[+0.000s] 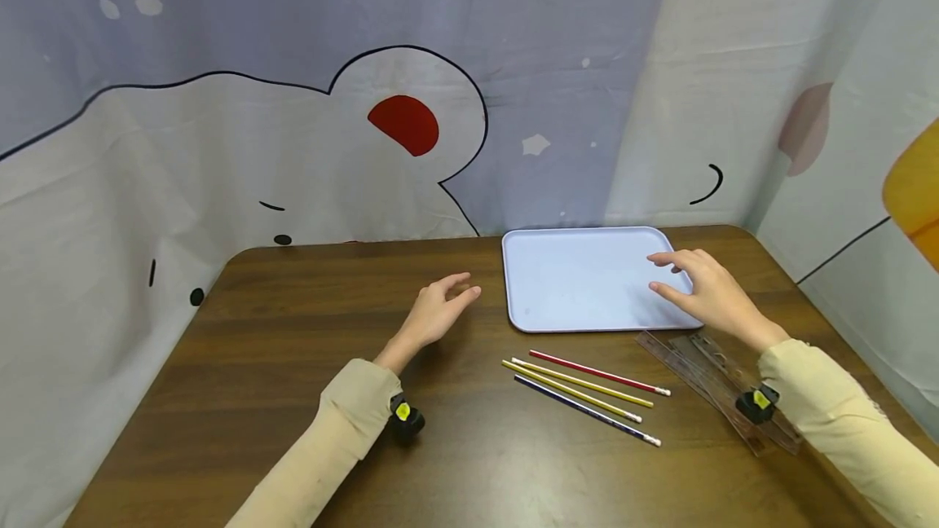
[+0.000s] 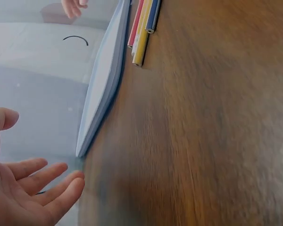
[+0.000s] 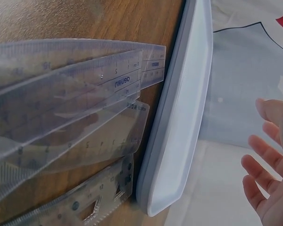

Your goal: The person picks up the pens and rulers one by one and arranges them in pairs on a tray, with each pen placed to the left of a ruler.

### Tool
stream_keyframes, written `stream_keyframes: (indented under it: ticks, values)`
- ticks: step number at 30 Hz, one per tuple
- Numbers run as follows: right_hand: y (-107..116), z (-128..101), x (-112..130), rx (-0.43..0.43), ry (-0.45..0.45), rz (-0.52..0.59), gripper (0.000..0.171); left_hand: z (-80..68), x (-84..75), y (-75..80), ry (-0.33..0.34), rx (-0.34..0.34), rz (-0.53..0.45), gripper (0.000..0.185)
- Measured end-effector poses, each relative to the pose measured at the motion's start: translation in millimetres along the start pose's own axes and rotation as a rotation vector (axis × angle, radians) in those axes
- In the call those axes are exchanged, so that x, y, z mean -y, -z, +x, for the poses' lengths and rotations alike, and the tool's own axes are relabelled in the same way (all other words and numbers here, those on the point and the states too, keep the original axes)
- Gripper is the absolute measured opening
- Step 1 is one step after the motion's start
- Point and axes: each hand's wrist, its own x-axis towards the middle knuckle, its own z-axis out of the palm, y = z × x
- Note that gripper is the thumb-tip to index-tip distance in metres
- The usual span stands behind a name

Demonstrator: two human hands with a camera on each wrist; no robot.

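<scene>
My left hand (image 1: 433, 312) hovers over the table just left of a pale blue tray (image 1: 579, 326), fingers loosely spread and holding nothing. Over the tray's right end is my right hand (image 1: 707, 292), its thumb and fingers apart and nothing between them. In front of the tray lie several pencils side by side: a red pencil (image 1: 594, 371), two yellow ones and a dark blue pencil (image 1: 579, 406), most with white eraser ends toward the right. Below my right forearm, several clear rulers (image 1: 704, 377) overlap in a loose fan; the right wrist view shows their printed scales (image 3: 108, 80).
The brown wooden table (image 1: 293, 365) has rounded far corners. Behind it hangs a printed curtain (image 1: 557, 104) close to the far edge, and another cloth falls along the right side. A small black wrist camera (image 1: 406, 420) sits below the left cuff.
</scene>
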Motion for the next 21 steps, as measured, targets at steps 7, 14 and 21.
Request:
stream_keyframes:
  ticks: [7,14,21]
  values:
    - [1,-2,0,-0.022,-0.02,-0.031,0.04,6.6,0.3,-6.3,0.073,0.022,-0.078,0.055]
    - [4,-4,-3,-0.016,-0.048,-0.046,0.04,15.0,-3.1,-13.8,0.108,0.045,-0.109,0.056]
    - [6,-6,-5,0.007,-0.065,-0.044,0.041,25.4,-4.5,-22.4,0.175,0.044,-0.235,0.057]
